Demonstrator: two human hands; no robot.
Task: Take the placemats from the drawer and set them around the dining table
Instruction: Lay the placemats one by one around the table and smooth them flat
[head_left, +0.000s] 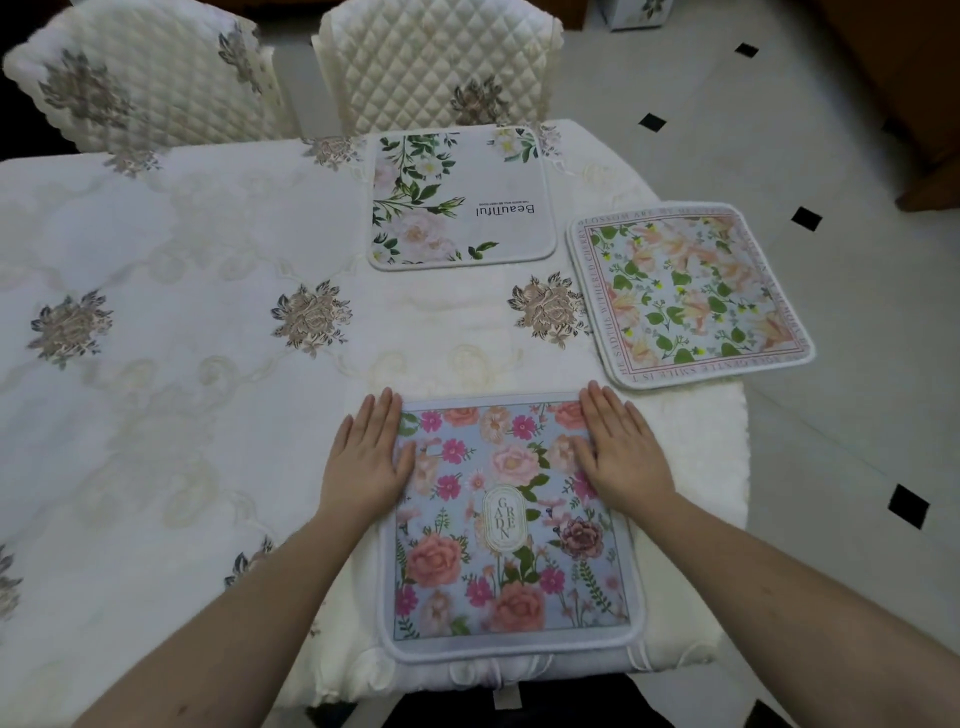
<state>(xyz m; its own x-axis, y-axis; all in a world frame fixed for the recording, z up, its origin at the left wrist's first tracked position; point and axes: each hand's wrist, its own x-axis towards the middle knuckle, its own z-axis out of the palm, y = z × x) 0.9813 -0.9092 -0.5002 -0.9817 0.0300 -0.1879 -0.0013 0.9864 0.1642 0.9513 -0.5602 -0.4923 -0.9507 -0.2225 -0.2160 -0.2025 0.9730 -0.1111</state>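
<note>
Placemat nearest the viewer, the blue floral placemat (511, 525) bearing an oval "GARDEN" label, lies flat at the near edge of the dining table (171, 364), its near border reaching the table's edge. Left hand (366, 457) rests palm down on the mat's far left corner, fingers straight and together, partly on the mat and partly on the tablecloth (218, 249); it grasps nothing. Right hand (621, 452) lies palm down on the far right corner in like manner, fingers extended and flat, gripping nothing. Both forearms are bare and enter from the bottom of the view. Farther off to the right, the peach lily placemat (688, 293), with lettering round its border, sits at the table's right end, turned at a slight angle, its outer corner overhanging the edge. Beyond, at the far side, the white "Beautiful" placemat (460, 197) lies flat with its wording facing away from the viewer. All three mats are apart from one another. The cloth is cream with embroidered brown flower motifs. Two quilted chairs, the left chair (140, 78) and the right chair (436, 62), stand at the far side, the right one directly behind the white mat. Pale tiled floor (779, 130) with small black diamond insets shows at right.
</note>
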